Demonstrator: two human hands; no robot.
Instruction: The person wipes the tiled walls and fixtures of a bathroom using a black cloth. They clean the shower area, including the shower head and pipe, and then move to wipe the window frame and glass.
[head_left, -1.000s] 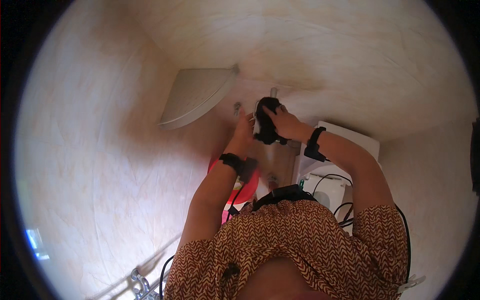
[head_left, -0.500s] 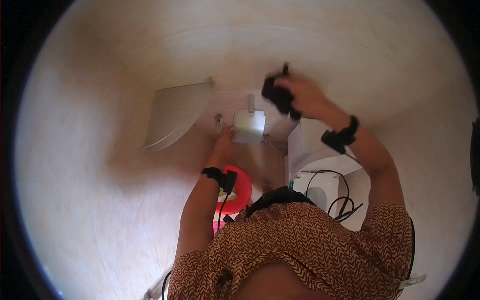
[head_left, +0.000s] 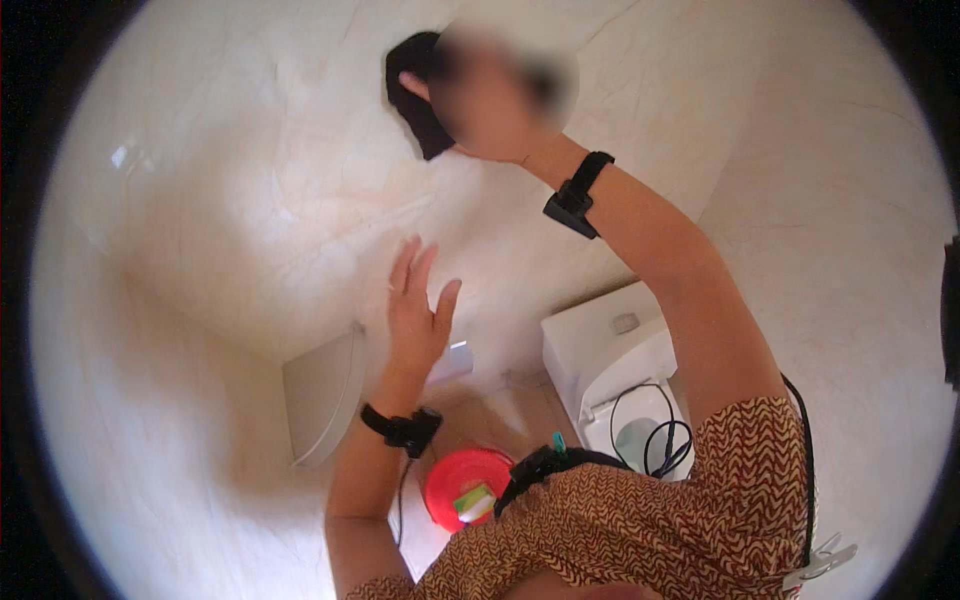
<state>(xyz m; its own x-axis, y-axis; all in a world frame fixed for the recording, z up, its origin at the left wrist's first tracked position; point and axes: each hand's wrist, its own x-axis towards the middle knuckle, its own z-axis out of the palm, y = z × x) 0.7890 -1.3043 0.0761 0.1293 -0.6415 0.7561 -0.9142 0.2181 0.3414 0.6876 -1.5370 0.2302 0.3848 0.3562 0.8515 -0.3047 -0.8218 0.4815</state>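
Observation:
My right hand (head_left: 490,105) reaches high up the marbled wall (head_left: 300,100) and holds a black cloth (head_left: 408,105) against it. A blurred patch covers much of that hand, but one finger shows over the cloth's left part. Lower and to the left, my left hand (head_left: 415,315) is raised with fingers apart, holding nothing. Just behind its wrist shows part of a pale wall-mounted box (head_left: 455,362), mostly hidden by the hand. Both wrists wear black straps with small boxes.
A corner shelf (head_left: 325,400) juts out at the lower left. On the right stands a white toilet (head_left: 620,340) with black cable (head_left: 668,445) looped in front of it. A red bucket (head_left: 440,485) with a green and white packet (head_left: 474,502) inside is close to my body.
The view has tilted up the wall. My right hand has gone up and left with the black cloth. My left hand has come away from beside the pale box and risen.

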